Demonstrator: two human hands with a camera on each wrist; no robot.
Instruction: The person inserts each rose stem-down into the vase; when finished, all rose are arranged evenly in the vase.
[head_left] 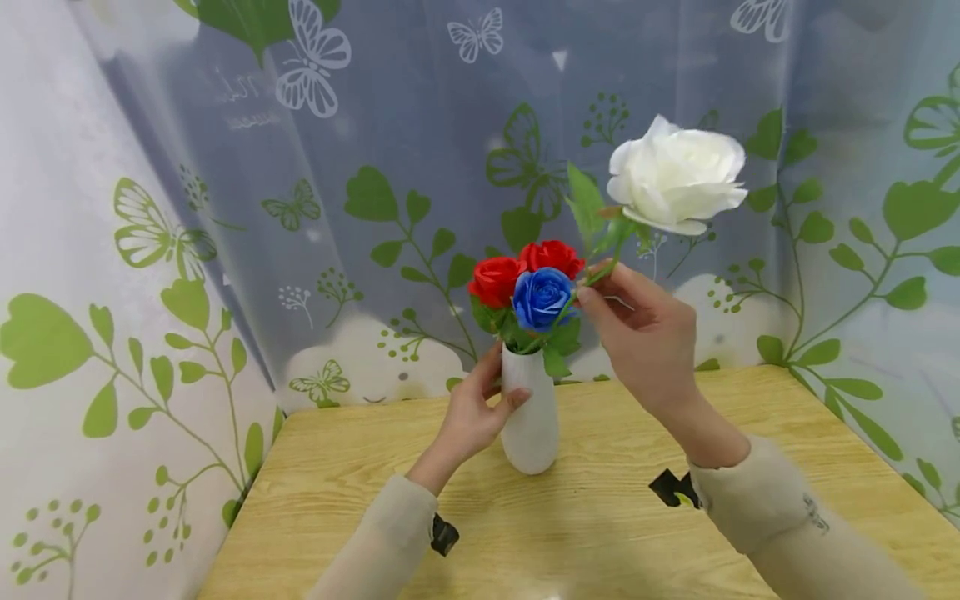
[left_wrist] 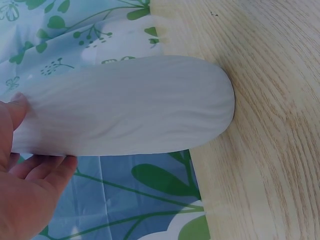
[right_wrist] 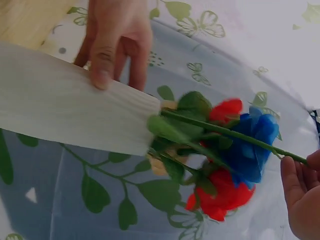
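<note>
A white vase [head_left: 531,417] stands upright on the table, gripped near its upper part by my left hand [head_left: 480,400], thumb on the near side. Two red roses [head_left: 497,282] and a blue rose [head_left: 543,298] fill its mouth, green leaves around them. My right hand [head_left: 645,333] pinches the green stem of a white rose [head_left: 675,177], its bloom tilted up to the right. In the right wrist view that stem [right_wrist: 225,131] runs past the blue rose to the vase's mouth, its lower end hidden there. The left wrist view shows the vase's rounded base [left_wrist: 215,105] on the wood.
The wooden table [head_left: 337,483] has a light grain. Behind it hangs a blue-grey curtain [head_left: 420,108] printed with leaves and butterflies, with pale printed sheets at both sides. Dark wrist-worn devices [head_left: 444,535] sit near both sleeves.
</note>
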